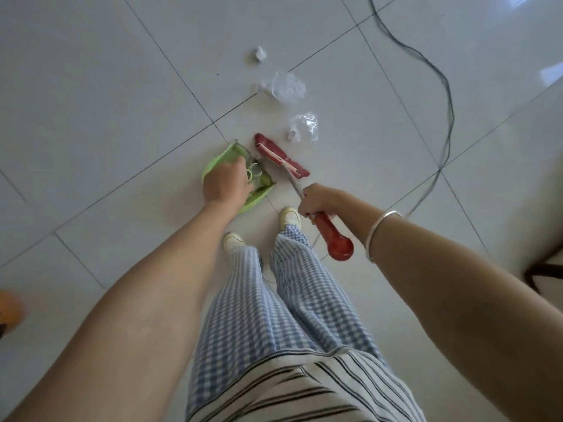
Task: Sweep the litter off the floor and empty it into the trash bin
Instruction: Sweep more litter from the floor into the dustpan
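A green dustpan (224,158) rests on the white tiled floor, and my left hand (227,185) grips its handle from above, hiding much of it. My right hand (316,199) is closed around the shaft of a red broom (335,240). The broom's dark red head (281,156) lies on the floor just right of the dustpan. Beyond the broom head lie clear crumpled plastic (304,124), a larger wad of plastic wrap (283,86) and a small white paper ball (259,54), all apart from the broom.
A dark cable (447,95) snakes across the floor on the right. A dark furniture leg (545,269) shows at the right edge and an orange object (9,309) at the left edge. My two feet (289,216) stand just behind the dustpan and broom.
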Tool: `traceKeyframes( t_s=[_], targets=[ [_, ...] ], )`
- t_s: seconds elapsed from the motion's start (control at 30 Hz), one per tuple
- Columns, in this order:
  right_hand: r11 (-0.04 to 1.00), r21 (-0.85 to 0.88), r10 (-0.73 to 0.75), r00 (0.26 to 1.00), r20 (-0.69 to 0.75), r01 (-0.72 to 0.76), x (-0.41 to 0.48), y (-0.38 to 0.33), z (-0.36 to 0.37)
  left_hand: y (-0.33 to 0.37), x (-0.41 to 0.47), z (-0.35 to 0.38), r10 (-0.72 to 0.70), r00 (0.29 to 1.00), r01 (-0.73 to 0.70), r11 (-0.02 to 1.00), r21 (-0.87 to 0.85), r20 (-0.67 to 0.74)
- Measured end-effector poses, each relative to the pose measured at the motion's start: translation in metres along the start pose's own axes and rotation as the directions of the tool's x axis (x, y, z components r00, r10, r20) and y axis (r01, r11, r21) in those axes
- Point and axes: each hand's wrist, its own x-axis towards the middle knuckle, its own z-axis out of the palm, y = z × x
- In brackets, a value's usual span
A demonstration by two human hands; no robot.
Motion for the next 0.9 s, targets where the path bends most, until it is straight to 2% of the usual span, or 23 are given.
traceKeyframes(
  t_s=[0.1,0.2,0.37,0.57,0.77,0.9],
  targets=[
    [0.991,-0.119,-0.052,0.999,0.018,0.053,-0.004,-0.007,0.000,0.002,0.002,0.001,-0.010,1.000,0.010,1.000,0.008,0.000],
    [0.980,-0.169,-0.100,0.994,0.036,0.105,-0.011,-0.008,-0.003,-0.005,0.003,-0.002,-0.034,0.999,0.034,0.999,0.006,-0.007],
    [0.986,-0.112,-0.121,0.992,0.028,0.124,-0.033,0.004,-0.021,-0.029,-0.001,-0.007,-0.080,0.996,0.080,0.997,0.002,-0.037],
    [0.986,-0.114,-0.134,0.988,-0.073,0.125,-0.053,0.017,-0.051,-0.046,-0.006,-0.007,-0.147,0.988,0.145,0.989,-0.031,-0.056],
    [0.994,-0.034,-0.106,0.980,-0.171,0.101,-0.022,0.022,-0.069,-0.046,0.000,-0.007,-0.177,0.981,0.174,0.984,-0.044,-0.079],
    [0.997,-0.036,-0.077,0.986,-0.150,0.073,0.002,0.018,-0.067,-0.038,0.009,-0.009,-0.179,0.981,0.176,0.984,-0.041,-0.080]
  ],
)
